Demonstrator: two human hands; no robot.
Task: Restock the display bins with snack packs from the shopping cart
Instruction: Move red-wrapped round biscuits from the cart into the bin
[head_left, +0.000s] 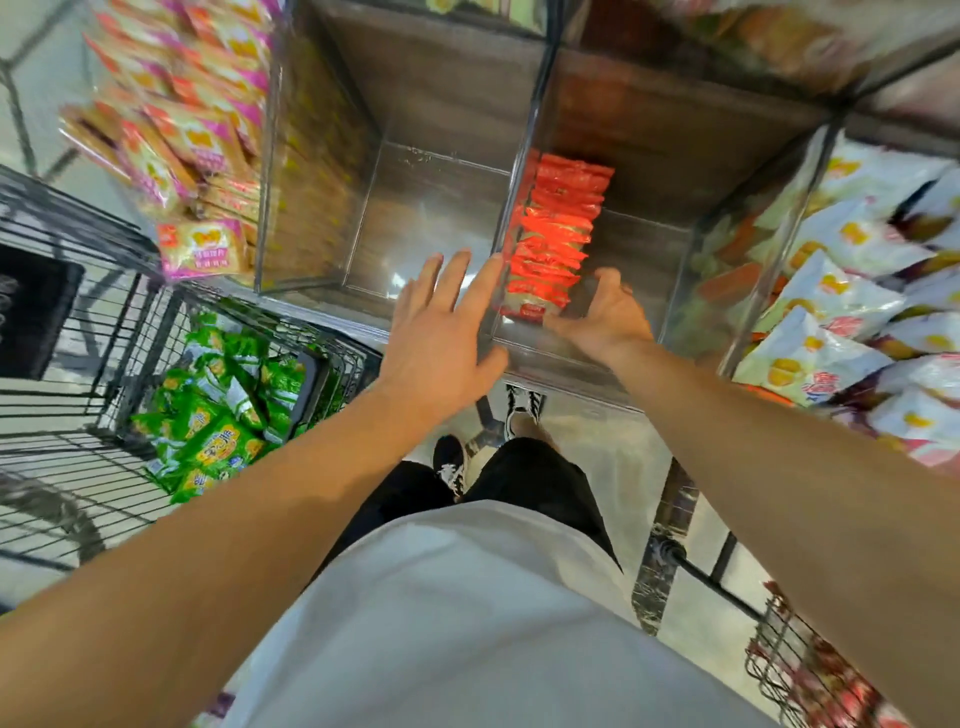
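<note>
Shop aisle, pale glossy floor (613, 467), view blurred by motion. Display is a row of clear acrylic bins on a dark wood-look shelf (457, 88).

Bins, left to right:
- pink-and-orange snack packs (202, 249), piled high
- centre-left bin (431, 218), bottom bare
- centre-right bin (644, 260) with one row of red snack packs (556, 234) standing on edge against its left wall
- white chip bags (841, 291) on the far right

Black wire shopping cart (67, 415) stands left of the person, its basket holding green snack packs (223, 410). A second wire basket (810, 675) with reddish packs shows at bottom right, too blurred to name.

Left hand (441, 332) is spread flat, fingers straight, over the front edge of the centre-left bin, holding nothing. Right hand (602, 317) sits in the centre-right bin, fingers curled loosely next to the nearest red pack; cannot tell if it grips it.
</note>
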